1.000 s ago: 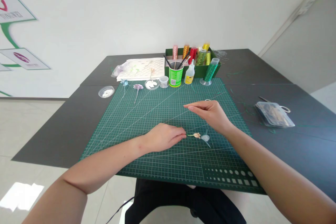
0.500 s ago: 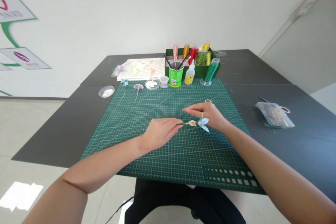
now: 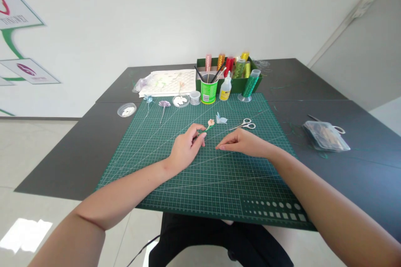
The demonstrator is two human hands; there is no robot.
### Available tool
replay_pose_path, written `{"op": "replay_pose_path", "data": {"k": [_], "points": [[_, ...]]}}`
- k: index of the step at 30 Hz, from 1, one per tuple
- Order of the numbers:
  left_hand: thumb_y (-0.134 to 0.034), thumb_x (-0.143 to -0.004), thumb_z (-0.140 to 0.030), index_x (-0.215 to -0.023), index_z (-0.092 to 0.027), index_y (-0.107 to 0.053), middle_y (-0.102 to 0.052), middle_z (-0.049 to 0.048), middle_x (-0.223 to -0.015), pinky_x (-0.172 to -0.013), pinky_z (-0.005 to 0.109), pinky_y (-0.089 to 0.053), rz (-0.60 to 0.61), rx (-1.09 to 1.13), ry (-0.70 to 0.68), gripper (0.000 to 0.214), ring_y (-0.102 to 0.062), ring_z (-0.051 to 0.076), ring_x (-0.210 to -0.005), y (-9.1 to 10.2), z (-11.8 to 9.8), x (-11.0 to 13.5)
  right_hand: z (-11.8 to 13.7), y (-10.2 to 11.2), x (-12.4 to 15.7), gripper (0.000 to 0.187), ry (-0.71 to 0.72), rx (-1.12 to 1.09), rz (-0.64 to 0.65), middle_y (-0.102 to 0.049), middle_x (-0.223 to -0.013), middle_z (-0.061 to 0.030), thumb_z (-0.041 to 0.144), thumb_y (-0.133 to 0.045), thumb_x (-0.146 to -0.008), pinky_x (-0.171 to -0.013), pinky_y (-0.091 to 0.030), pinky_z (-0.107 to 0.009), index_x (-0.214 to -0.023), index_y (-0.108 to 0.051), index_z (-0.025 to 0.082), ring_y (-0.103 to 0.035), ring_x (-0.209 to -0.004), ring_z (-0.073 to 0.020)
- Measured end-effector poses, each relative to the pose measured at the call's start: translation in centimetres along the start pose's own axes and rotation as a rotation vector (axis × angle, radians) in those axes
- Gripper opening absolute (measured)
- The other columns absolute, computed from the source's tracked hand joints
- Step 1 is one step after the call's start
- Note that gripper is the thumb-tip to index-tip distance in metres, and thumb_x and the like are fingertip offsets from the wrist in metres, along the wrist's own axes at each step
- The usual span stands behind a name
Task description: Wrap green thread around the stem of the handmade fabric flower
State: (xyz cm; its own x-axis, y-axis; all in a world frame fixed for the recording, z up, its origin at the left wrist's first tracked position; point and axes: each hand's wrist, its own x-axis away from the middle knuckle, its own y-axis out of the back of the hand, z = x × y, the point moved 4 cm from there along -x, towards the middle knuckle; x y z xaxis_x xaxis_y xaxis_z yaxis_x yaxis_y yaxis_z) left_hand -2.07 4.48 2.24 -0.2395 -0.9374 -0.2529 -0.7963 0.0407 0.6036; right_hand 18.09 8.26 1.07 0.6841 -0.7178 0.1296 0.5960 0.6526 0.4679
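My left hand (image 3: 185, 146) is closed around a thin green-wrapped stem, its thumb and fingers pinching it above the mat. At the stem's tip is a small peach flower (image 3: 211, 122), tilted up and away to the right. Just beyond it shows a pale blue flower (image 3: 221, 119); whether it joins the same stem, I cannot tell. My right hand (image 3: 239, 144) is to the right of the stem, apart from it, with fingertips pinched together. Anything between those fingertips is too fine to make out. White-handled scissors (image 3: 246, 124) lie just beyond my right hand.
The green cutting mat (image 3: 175, 192) covers the table's front. Along its back stand a green can (image 3: 209, 93) with brushes, a glue bottle (image 3: 225, 89) and a teal thread spool (image 3: 251, 85). Blue (image 3: 148, 99) and purple (image 3: 164, 104) flowers lie left. A clear box (image 3: 326, 135) sits right.
My left hand has turned, so the peach flower now points up and away instead of sideways. The blue flower shifted left and farther off. My right hand moved nearer me, uncovering the scissors.
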Motion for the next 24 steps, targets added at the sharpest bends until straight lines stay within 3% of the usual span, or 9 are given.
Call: {"op": "replay_pose_path", "data": {"k": [5,9,11,13,15,17,20,22,24], "points": [[-0.050,-0.104,-0.035,-0.116,-0.022,-0.058,-0.069,-0.0065,-0.068,-0.063,0.023,-0.043,-0.016,0.039,0.008,0.020,-0.057,0.011,-0.055,0.2,0.2,-0.3,0.6,0.2,0.2,0.036,0.016,0.016,-0.046,-0.067,-0.063,-0.0013,0.048,-0.067,-0.086,-0.051,-0.032,-0.026,-0.089,-0.084,0.016,-0.045,-0.054,-0.0112],[-0.050,-0.103,-0.037,-0.114,-0.022,-0.059,-0.069,-0.0060,-0.068,-0.061,0.024,-0.042,0.016,0.104,0.029,0.021,-0.053,0.011,-0.053,0.2,0.5,-0.8,0.3,0.4,0.0,0.042,0.009,0.030,-0.190,-0.055,-0.055,0.0023,0.051,-0.057,-0.092,-0.052,-0.035,-0.027,-0.088,-0.080,0.016,-0.046,-0.052,-0.0120],[-0.051,-0.102,-0.037,-0.113,-0.021,-0.060,-0.069,-0.0058,-0.067,-0.059,0.023,-0.041,0.050,0.125,0.021,0.022,-0.052,0.011,-0.051,0.0,0.6,-0.8,-0.3,0.8,-0.1,0.039,-0.005,0.046,-0.297,-0.056,-0.057,0.0017,0.049,-0.055,-0.093,-0.055,-0.039,-0.028,-0.085,-0.075,0.017,-0.049,-0.053,-0.0133],[-0.051,-0.102,-0.037,-0.112,-0.021,-0.062,-0.070,-0.0055,-0.068,-0.058,0.023,-0.040,0.081,0.142,0.008,0.022,-0.051,0.010,-0.050,-0.2,0.5,-0.8,-0.8,1.5,-0.1,0.033,-0.022,0.080,-0.449,-0.062,-0.068,-0.0021,0.047,-0.055,-0.092,-0.062,-0.046,-0.032,-0.085,-0.069,0.018,-0.056,-0.061,-0.0170],[-0.052,-0.102,-0.036,-0.112,-0.020,-0.062,-0.071,-0.0054,-0.069,-0.058,0.022,-0.041,0.100,0.156,-0.003,0.021,-0.051,0.010,-0.050,-0.4,0.4,-0.6,-1.0,2.1,0.1,0.026,-0.021,0.122,-0.608,-0.069,-0.089,-0.0088,0.043,-0.058,-0.091,-0.079,-0.050,-0.042,-0.093,-0.065,0.019,-0.063,-0.082,-0.0245],[-0.051,-0.103,-0.036,-0.111,-0.020,-0.062,-0.072,-0.0053,-0.070,-0.060,0.022,-0.042,0.116,0.159,-0.011,0.020,-0.052,0.010,-0.051,-0.5,0.3,-0.5,-0.6,2.2,0.3,0.025,0.019,0.145,-0.693,-0.068,-0.113,-0.0147,0.037,-0.060,-0.089,-0.100,-0.045,-0.052,-0.106,-0.064,0.019,-0.062,-0.110,-0.0320],[-0.051,-0.103,-0.036,-0.111,-0.021,-0.062,-0.072,-0.0052,-0.070,-0.062,0.023,-0.042,0.140,0.156,-0.011,0.020,-0.054,0.011,-0.054,-0.8,0.2,-0.4,0.5,0.9,0.3,0.027,0.107,0.103,-0.634,-0.067,-0.128,-0.0140,0.031,-0.055,-0.091,-0.112,-0.038,-0.052,-0.113,-0.066,0.021,-0.056,-0.128,-0.0320],[-0.052,-0.103,-0.036,-0.112,-0.021,-0.062,-0.072,-0.0049,-0.070,-0.061,0.023,-0.042,0.149,0.160,-0.011,0.021,-0.055,0.011,-0.054,-0.9,0.2,-0.3,1.1,-0.7,0.1,0.024,0.140,0.041,-0.530,-0.072,-0.116,-0.0109,0.032,-0.051,-0.094,-0.105,-0.047,-0.048,-0.106,-0.069,0.022,-0.065,-0.117,-0.0287],[-0.052,-0.103,-0.036,-0.115,-0.021,-0.063,-0.073,-0.0044,-0.071,-0.059,0.023,-0.041,0.149,0.179,-0.014,0.022,-0.056,0.011,-0.054,-0.9,0.2,-0.3,1.6,-2.2,0.1,0.025,0.154,-0.025,-0.429,-0.074,-0.097,-0.0071,0.035,-0.049,-0.096,-0.087,-0.056,-0.040,-0.099,-0.070,0.022,-0.071,-0.094,-0.0237]]}}
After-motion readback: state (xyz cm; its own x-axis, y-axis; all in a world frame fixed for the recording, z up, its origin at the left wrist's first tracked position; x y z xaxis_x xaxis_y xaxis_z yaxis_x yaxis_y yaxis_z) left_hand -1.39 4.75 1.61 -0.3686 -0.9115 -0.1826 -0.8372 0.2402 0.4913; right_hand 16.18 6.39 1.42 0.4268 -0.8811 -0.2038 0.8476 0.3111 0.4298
